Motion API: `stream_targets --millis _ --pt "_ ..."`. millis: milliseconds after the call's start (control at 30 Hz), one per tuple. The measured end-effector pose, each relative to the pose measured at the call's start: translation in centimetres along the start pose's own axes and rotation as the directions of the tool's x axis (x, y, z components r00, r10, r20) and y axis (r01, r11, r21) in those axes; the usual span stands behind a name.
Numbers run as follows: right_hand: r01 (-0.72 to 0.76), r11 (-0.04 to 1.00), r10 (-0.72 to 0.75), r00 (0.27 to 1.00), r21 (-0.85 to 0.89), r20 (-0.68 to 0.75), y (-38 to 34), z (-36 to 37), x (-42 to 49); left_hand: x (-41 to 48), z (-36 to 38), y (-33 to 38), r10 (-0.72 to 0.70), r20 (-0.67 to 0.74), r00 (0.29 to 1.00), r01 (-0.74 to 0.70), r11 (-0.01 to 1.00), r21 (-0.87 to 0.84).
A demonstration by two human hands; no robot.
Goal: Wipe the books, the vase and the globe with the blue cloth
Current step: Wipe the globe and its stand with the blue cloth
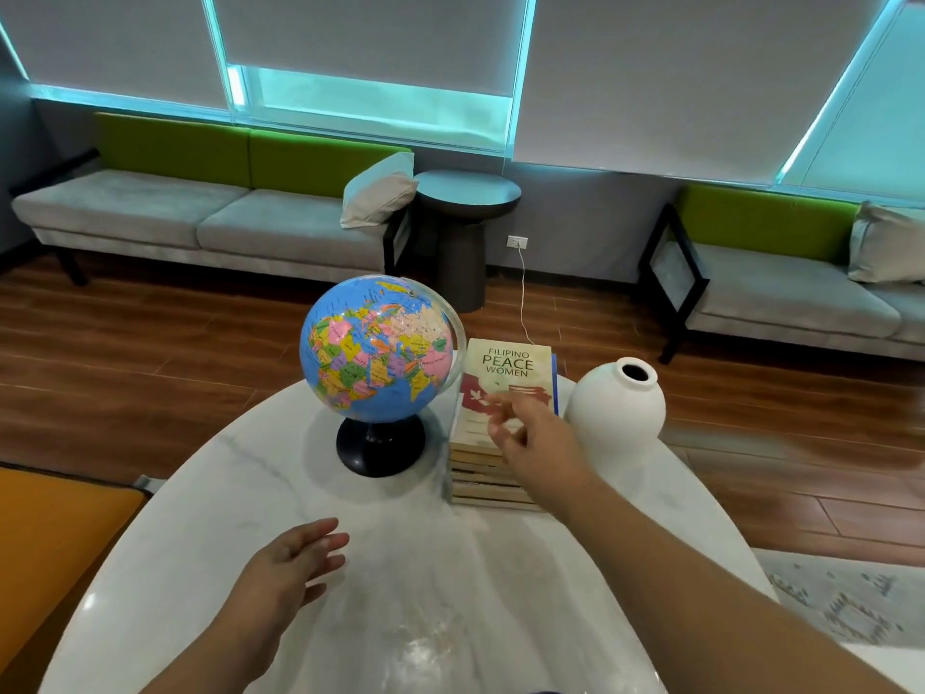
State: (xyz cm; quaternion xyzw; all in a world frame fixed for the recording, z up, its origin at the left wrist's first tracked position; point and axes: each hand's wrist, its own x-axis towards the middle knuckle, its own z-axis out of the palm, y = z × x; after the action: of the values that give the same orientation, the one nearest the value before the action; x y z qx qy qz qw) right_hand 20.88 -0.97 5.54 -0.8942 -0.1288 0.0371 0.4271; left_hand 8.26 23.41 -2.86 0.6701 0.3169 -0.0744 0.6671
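Blue cloth not in view; right hand (530,433) spread empty over books (510,364), left hand (286,563) open, empty; wiping likely unstarted.

Location: a lounge or waiting area. Indicators: grey bench sofas (210,222) with green backrests (175,147), roller blinds (360,32), a round side table (466,191), wood-plank flooring (150,358).

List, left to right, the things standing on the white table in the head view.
globe → stack of books → vase
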Motion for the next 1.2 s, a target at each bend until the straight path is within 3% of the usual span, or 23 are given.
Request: stream_targets --millis 100,300,400,567,700,833,1033,1200 --pt "-0.052 0.999 0.052 0.997 -0.003 0.062 1.7 0.1 -3.7 -1.7 0.9 -0.5 0.008 0.028 1.000 -0.008 1.000 0.022" --pt "-0.068 0.957 0.150 0.948 -0.283 0.279 5.2 0.9 -11.7 -5.6 3.1 -1.4 0.026 0.111 0.993 -0.033 0.998 0.061" --pt "-0.035 0.856 0.274 0.877 -0.516 0.394 7.1 1.6 -15.5 -7.2 3.7 -2.0 0.018 0.148 0.989 -0.029 0.997 0.072" --pt "-0.133 0.766 0.427 0.837 -0.629 0.343 8.4 2.9 -19.9 -9.0 4.6 -3.2 -0.004 0.190 0.982 -0.013 0.996 0.092" --pt "-0.144 0.723 0.400 0.885 -0.675 0.240 8.7 3.9 -22.1 -10.3 5.7 -4.6 -0.031 0.242 0.970 -0.001 0.992 0.128" --pt "-0.232 0.760 0.418 0.890 -0.607 0.184 8.9 3.7 -22.9 -11.2 6.8 -5.2 -0.053 0.280 0.958 0.003 0.984 0.177" --pt "-0.288 0.903 0.328 0.941 -0.318 0.080 8.4 2.7 -23.8 -12.2 7.8 -6.3 -0.096 0.422 0.902 -0.046 0.949 0.312" --pt "-0.297 0.948 0.305 0.951 -0.115 0.059 6.9 2.1 -24.1 -13.6 9.9 -6.3 -0.181 0.486 0.855 0.049 0.961 0.272"
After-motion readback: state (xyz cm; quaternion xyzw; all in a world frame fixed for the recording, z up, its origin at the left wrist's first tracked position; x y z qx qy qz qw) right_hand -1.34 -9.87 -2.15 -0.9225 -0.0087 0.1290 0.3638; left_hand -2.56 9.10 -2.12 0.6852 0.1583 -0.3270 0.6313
